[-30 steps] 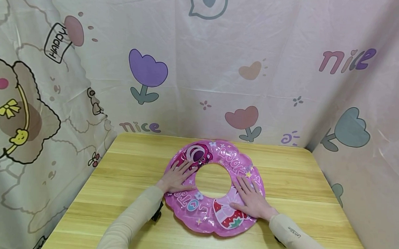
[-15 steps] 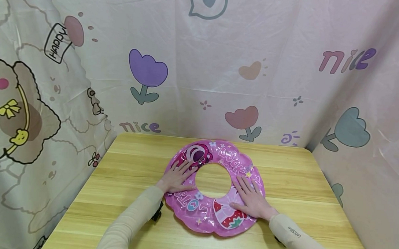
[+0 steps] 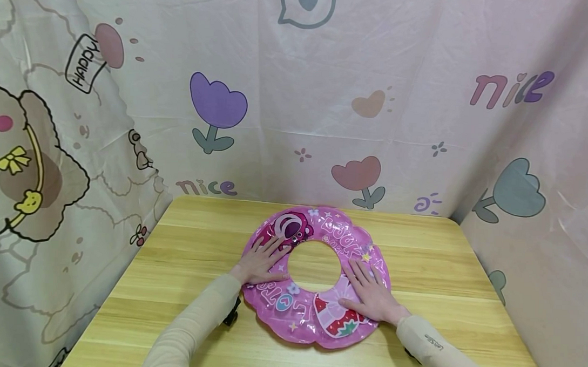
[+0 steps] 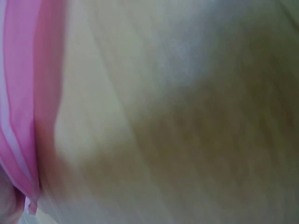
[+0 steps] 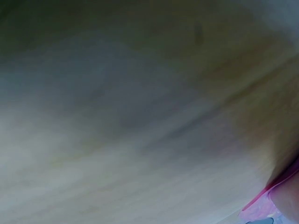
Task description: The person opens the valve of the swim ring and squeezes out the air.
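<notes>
A pink inflatable swim ring (image 3: pixel 313 330) with a scalloped edge lies flat on the wooden table, printed with a bear, white lettering and a strawberry. My left hand (image 3: pixel 264 262) rests on its left side, fingers straight and spread. On the right side, my right hand (image 3: pixel 368 292) lies with straight fingers, its thumb over the strawberry print. The left wrist view catches the pink edge of the swim ring (image 4: pixel 21 93) and a bit of the hand at the lower left. In the right wrist view, only a pink corner of the swim ring (image 5: pixel 259 207) shows.
The light wooden table (image 3: pixel 185 244) extends around the swim ring on all sides. A printed fabric curtain (image 3: pixel 297 97) with flowers and words hangs behind it and along both sides. A black strap piece (image 3: pixel 231 312) sits under the left wrist.
</notes>
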Motion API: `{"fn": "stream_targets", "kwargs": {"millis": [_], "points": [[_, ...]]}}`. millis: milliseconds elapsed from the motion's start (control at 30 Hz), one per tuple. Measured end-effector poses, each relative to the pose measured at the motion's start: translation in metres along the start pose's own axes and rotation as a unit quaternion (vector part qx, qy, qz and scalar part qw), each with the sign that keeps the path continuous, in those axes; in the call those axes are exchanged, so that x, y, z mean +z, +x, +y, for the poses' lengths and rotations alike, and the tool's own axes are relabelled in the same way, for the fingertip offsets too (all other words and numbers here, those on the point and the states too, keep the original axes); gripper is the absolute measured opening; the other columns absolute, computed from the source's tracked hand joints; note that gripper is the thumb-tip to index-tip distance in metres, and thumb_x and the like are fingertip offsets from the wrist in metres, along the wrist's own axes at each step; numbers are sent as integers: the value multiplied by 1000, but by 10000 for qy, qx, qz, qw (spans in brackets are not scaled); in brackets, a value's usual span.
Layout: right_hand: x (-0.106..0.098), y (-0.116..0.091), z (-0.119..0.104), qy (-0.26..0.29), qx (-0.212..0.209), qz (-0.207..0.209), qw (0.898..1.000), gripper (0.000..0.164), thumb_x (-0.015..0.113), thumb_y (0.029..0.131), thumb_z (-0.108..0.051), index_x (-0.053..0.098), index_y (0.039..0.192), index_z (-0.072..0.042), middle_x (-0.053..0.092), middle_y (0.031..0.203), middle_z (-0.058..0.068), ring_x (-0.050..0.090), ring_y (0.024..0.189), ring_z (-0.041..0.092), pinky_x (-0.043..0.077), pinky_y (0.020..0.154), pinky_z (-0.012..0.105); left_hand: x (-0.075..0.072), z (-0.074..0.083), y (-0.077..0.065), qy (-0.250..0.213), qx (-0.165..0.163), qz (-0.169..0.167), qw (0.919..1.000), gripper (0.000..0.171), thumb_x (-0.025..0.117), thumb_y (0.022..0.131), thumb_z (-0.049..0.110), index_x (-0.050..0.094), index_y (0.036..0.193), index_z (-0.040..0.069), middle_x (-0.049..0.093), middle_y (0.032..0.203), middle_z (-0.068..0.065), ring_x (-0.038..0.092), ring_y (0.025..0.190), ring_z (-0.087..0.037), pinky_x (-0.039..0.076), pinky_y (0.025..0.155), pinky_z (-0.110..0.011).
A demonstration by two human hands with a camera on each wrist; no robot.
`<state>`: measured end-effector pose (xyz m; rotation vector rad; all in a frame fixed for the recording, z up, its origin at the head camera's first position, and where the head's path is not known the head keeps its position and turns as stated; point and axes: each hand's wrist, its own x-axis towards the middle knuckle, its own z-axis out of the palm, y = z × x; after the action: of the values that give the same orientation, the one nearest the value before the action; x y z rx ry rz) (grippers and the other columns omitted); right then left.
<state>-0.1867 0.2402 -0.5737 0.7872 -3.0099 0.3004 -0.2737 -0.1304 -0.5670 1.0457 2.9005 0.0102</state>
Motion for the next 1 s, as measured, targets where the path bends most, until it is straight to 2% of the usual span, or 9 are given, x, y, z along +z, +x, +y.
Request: {"fn": "stream_targets", "kwargs": {"millis": [100,233,400,533,700,1000], "points": [[-1,0,1,37,-21,-40,10000,97,54,93,-67,18,162,-9,13,170,15,14,157,38,8,125,65,-2,0,1,78,40,-10,10000,92,40,90,80,22,162,25,13,171,-10,16,158,-34,17,126,-61],[-2,1,5,35,-105,-142,9998,98,53,92,-69,18,162,-10,13,170,14,14,157,38,8,126,64,-9,0,5,308,106,73,9994,93,44,88,80,27,160,25,29,166,-12,31,152,-37,23,124,-61],[-7,0,11,6,-255,-231,9994,97,54,91,-70,18,162,-13,15,170,13,16,157,37,11,126,63,-16,0,12,494,114,123,9986,87,44,92,77,29,160,25,43,158,-15,36,149,-37,30,123,-56],[-8,1,12,37,-329,-206,9992,97,54,91,-70,20,162,-14,17,170,13,18,157,37,12,125,64,-20,2,18,502,5,160,9986,79,44,96,71,34,158,24,40,160,-14,35,150,-36,37,120,-54],[-7,0,11,32,-291,-248,9993,97,53,90,-71,20,162,-15,16,170,12,17,157,37,11,126,63,-17,4,25,700,-128,45,9975,76,39,99,68,34,158,21,25,169,-5,32,153,-32,36,120,-53],[-5,2,14,-10,-245,-255,9994,99,54,90,-71,19,162,-14,15,171,12,16,157,37,9,126,63,-16,5,33,558,-414,-156,9975,74,32,101,67,32,159,20,30,167,-1,27,155,-30,29,124,-55]]}}
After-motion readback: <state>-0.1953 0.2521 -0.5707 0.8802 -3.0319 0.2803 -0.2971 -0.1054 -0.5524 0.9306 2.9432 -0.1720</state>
